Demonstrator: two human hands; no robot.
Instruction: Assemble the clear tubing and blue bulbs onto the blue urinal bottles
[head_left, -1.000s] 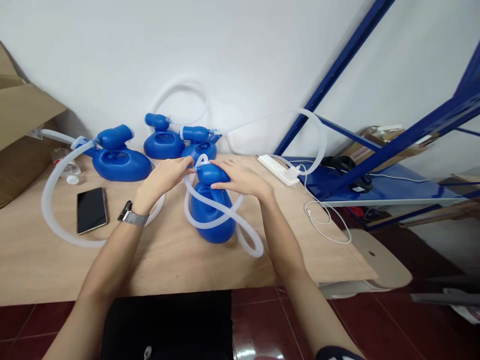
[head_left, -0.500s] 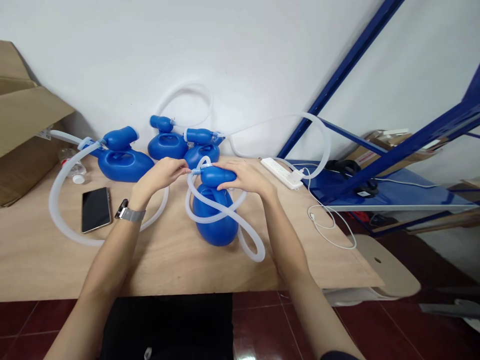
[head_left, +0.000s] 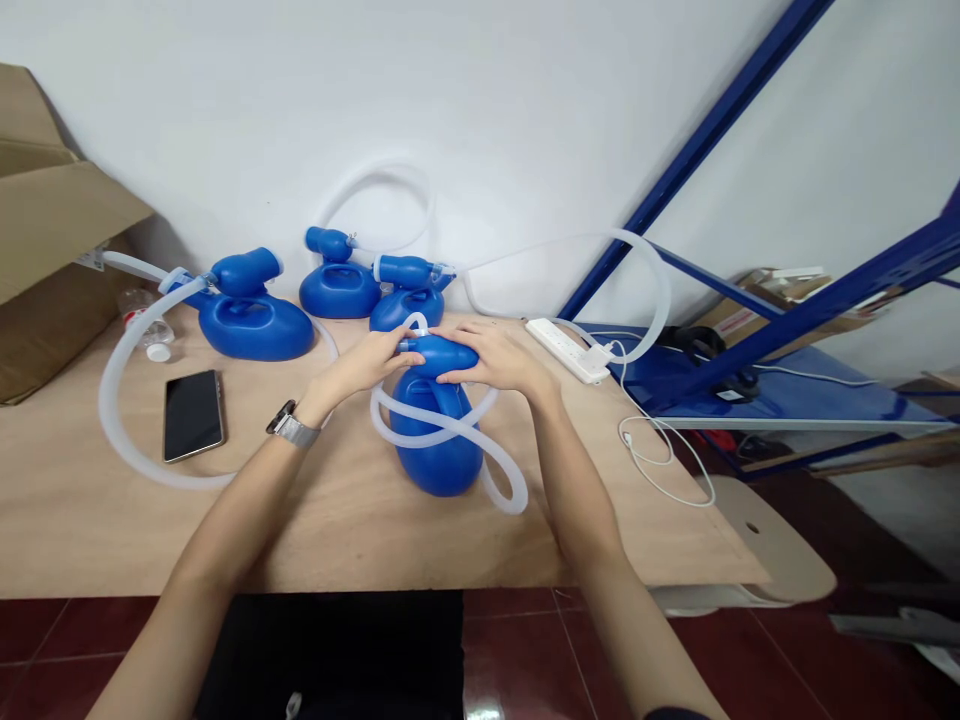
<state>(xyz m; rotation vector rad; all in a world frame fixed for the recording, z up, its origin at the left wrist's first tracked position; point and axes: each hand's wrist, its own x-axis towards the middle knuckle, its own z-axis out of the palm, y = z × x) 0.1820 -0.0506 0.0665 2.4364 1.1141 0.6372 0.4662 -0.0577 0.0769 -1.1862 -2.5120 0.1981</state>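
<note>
In the middle of the table stands a blue plastic urinal bottle. Across its top lies a blue funnel head, tilted sideways. My left hand grips the head's left end, thumb below and fingers above, beside the pale connector. My right hand is wrapped around its right end. A translucent hose loops in front of the bottle and hangs over its right side; where it joins is partly hidden by my fingers.
Several similar bottles, such as this blue one, stand behind with hoses. At left are a phone, a clear plastic bottle and a cardboard box. A power strip and a blue shelf lie to the right.
My left hand has moved right, from pinching near the connector to holding the funnel head's left end. My right hand stays on the other end. The view has shifted slightly.
</note>
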